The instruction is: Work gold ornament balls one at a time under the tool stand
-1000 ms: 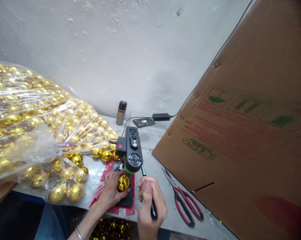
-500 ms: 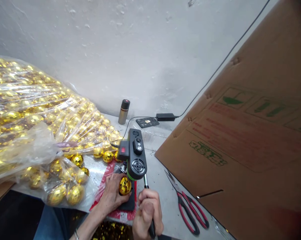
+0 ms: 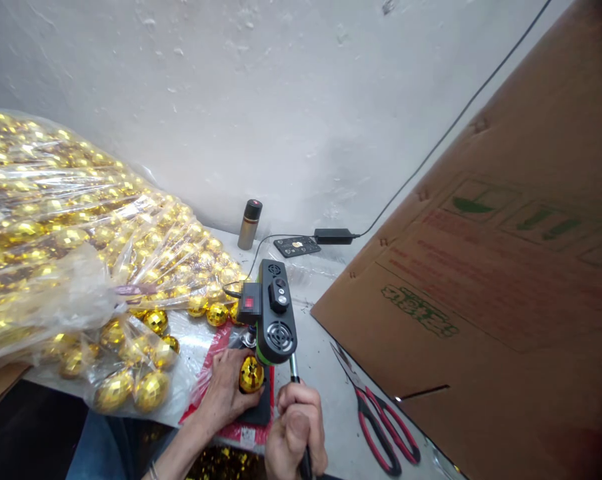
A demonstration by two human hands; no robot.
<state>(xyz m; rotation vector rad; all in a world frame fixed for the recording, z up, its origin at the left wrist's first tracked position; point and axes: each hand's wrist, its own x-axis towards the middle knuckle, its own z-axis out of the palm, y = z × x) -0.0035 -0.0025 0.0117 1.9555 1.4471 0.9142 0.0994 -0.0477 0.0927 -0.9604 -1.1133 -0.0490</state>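
My left hand (image 3: 225, 387) is closed around a small gold mirror ball (image 3: 251, 374), fingers behind it and thumb in front, over a black base on red plastic. My right hand (image 3: 299, 427) is a fist wrapped around the black handle of a lever (image 3: 294, 366), whose metal shaft runs up under a black device. That black device (image 3: 275, 310), with round grilles and buttons, stands just above the ball and hides part of what lies under it. A blurred square box with a red patch is on its left side.
A large clear bag (image 3: 81, 220) of gold balls fills the left, with a smaller bag (image 3: 118, 360) before it. Red-and-black scissors (image 3: 375, 417) lie by a cardboard box (image 3: 471, 280). Behind stand a bottle (image 3: 249, 225), a dark phone-like slab (image 3: 297, 246) and a cable adapter (image 3: 333, 236).
The scene has shifted very slightly right and down in the view. Both hands keep their grip, and the ball and lever look the same.
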